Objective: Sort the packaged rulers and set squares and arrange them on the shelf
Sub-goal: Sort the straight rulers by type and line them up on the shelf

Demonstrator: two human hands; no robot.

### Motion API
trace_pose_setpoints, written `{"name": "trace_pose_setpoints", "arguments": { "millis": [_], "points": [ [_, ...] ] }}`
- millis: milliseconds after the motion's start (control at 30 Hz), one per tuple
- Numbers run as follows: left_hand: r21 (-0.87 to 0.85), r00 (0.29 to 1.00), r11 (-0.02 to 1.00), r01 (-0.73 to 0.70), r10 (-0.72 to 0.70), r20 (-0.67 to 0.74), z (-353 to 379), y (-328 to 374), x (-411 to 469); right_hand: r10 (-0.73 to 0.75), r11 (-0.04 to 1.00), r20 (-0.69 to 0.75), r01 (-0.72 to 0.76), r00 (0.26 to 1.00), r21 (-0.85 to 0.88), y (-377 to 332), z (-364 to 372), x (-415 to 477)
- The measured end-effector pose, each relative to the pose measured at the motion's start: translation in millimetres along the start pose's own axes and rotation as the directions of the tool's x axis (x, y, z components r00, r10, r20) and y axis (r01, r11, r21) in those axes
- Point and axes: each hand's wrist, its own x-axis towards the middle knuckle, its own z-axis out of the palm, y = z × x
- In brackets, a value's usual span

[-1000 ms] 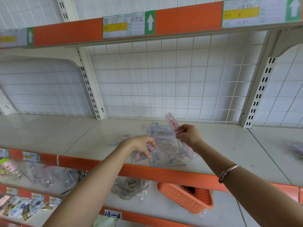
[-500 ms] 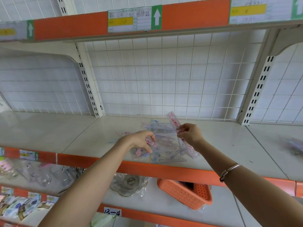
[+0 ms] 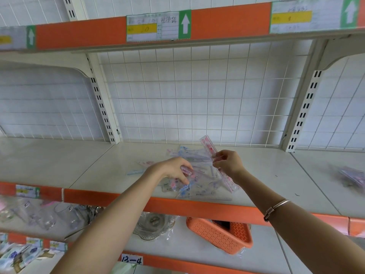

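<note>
A loose pile of clear packaged rulers and set squares lies on the white middle shelf, near its orange front edge. My right hand pinches a long pink packaged ruler, held slanted above the pile with its top end toward the wire grid. My left hand reaches into the pile's left side and grips a small pink-ended package. Two stray packages lie just left of the pile.
Another blurred heap of packages lies on the shelf at far right. Below stand an orange perforated basket, a wrapped glass bowl and glassware. A wire grid back panel and upper shelf bound the space.
The view has shifted slightly. Both hands stay at the pile; the right one keeps the pink ruler raised, the left has closed its fingers on a package.
</note>
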Motion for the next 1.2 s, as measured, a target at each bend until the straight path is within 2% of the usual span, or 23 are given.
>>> {"name": "trace_pose_setpoints", "arguments": {
  "millis": [133,333,567,800,1200],
  "points": [
    [-0.016,1.0,1.0,-0.014,0.014,0.017,0.1,7.3,-0.3,0.006,1.0,-0.006,-0.006,1.0,0.008,2.0,-3.3,-0.4],
    [-0.065,0.997,0.997,-0.033,0.029,-0.068,-6.2,5.3,-1.8,-0.004,1.0,-0.049,0.004,0.999,0.008,0.2,-9.0,0.3],
    [-0.137,0.966,0.99,-0.039,0.002,-0.26,-5.4,6.3,1.2,-0.073,0.997,-0.2,0.064,0.977,-0.052,-2.5,-16.7,0.1],
    [-0.187,0.921,0.979,-0.077,-0.001,-0.39,2.7,8.8,4.6,-0.151,0.985,-0.388,0.107,0.909,-0.133,-1.0,-29.3,-3.6],
    [-0.334,0.895,0.916,-0.221,0.054,-0.444,16.1,41.3,23.6,-0.064,0.997,-0.444,0.034,0.894,-0.075,11.7,-48.1,-20.4]
  ]
}}
